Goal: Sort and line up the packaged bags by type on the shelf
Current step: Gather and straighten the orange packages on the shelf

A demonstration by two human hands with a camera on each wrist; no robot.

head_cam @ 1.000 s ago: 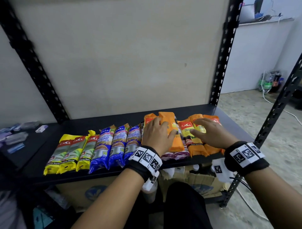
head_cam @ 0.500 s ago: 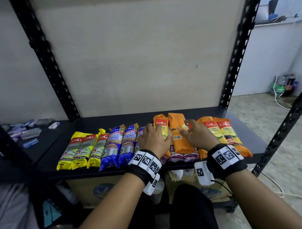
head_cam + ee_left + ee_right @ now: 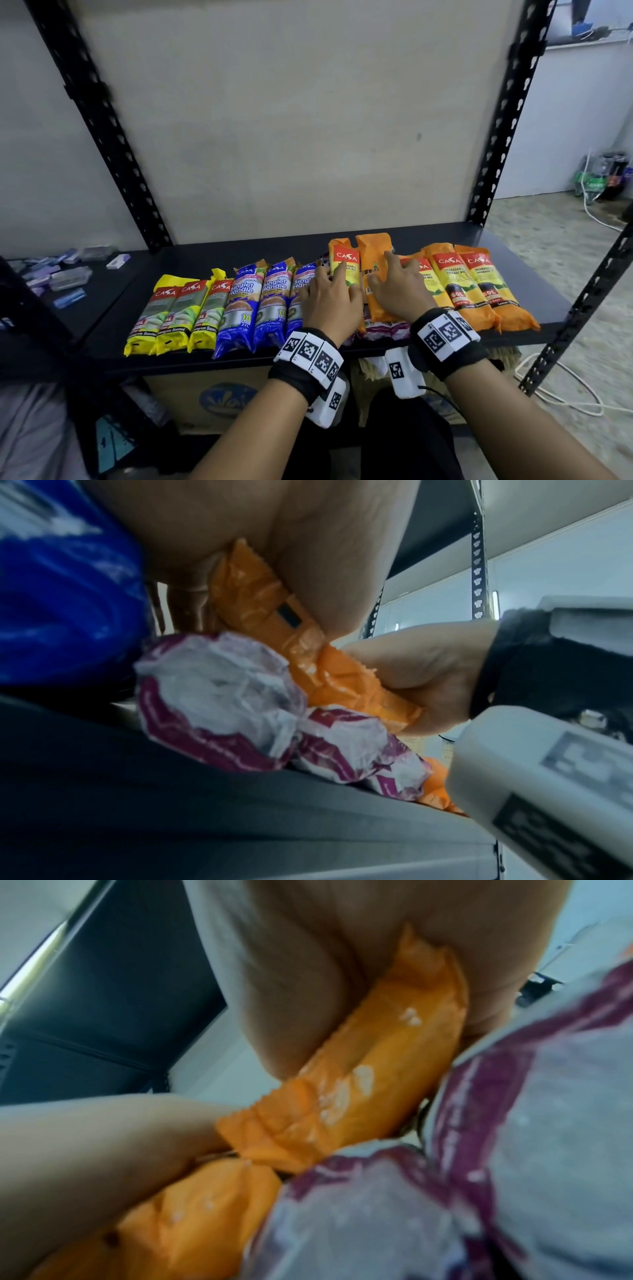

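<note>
Both hands have slid leftward since a second ago, and two orange packs that lay under the right hand now lie clear at the right end of the row.

Head view: the left hand (image 3: 330, 301) lies with fingers spread flat over an orange pack with a red label (image 3: 346, 267), just beside the blue packs (image 3: 260, 301). The right hand (image 3: 399, 294) presses spread fingers on a plain orange pack (image 3: 373, 260), which is stacked on purple-and-white packs (image 3: 380, 332) at the shelf (image 3: 534, 270) front lip. Yellow packs (image 3: 178, 315) start the row at the left. Two orange packs (image 3: 476, 291) reach the front edge on the right; bare shelf remains behind the row and past both ends.

Left wrist view: the left hand's thumb (image 3: 342, 569) and palm clamp the orange pack's side, above purple-and-white pack ends (image 3: 219, 704) that overhang the shelf edge.

Right wrist view: blurred; the right hand's thumb and palm bear on an orange pack (image 3: 359, 1077), purple-and-white wrapping (image 3: 514, 1123) close beside.
</note>
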